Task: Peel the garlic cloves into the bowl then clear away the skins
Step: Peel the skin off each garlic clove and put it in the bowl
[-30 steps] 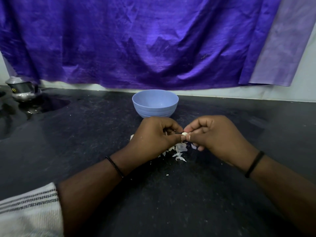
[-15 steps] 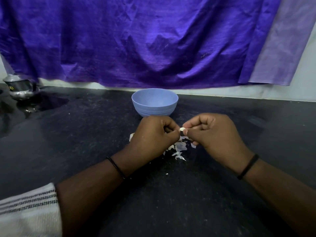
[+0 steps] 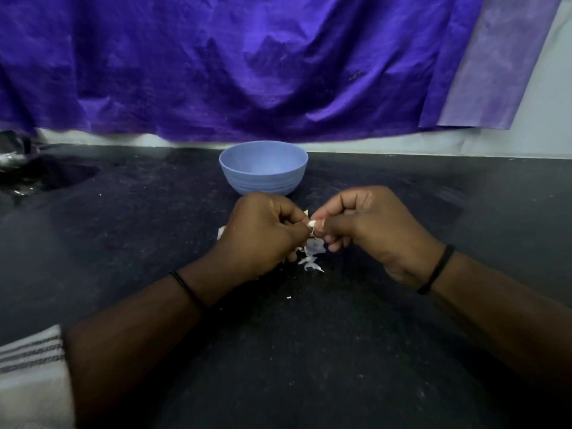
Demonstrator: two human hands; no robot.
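Note:
A small pale garlic clove [image 3: 312, 224] is pinched between the fingertips of both hands, just in front of the blue bowl [image 3: 263, 176]. My left hand [image 3: 263, 233] curls its fingers round the clove's left side. My right hand [image 3: 368, 227] pinches the clove's right end with thumb and forefinger. Loose white skins [image 3: 311, 258] lie on the dark counter right under the hands, partly hidden by them. What the bowl contains cannot be seen from here.
A purple cloth [image 3: 247, 66] hangs along the wall behind the bowl. A steel pot [image 3: 12, 150] sits at the far left edge of the black counter [image 3: 309, 351]. A striped white cloth [image 3: 31, 376] shows at the lower left.
Both hands have risen slightly toward the bowl while working the clove; the grip is the same. The view has tilted down a little.

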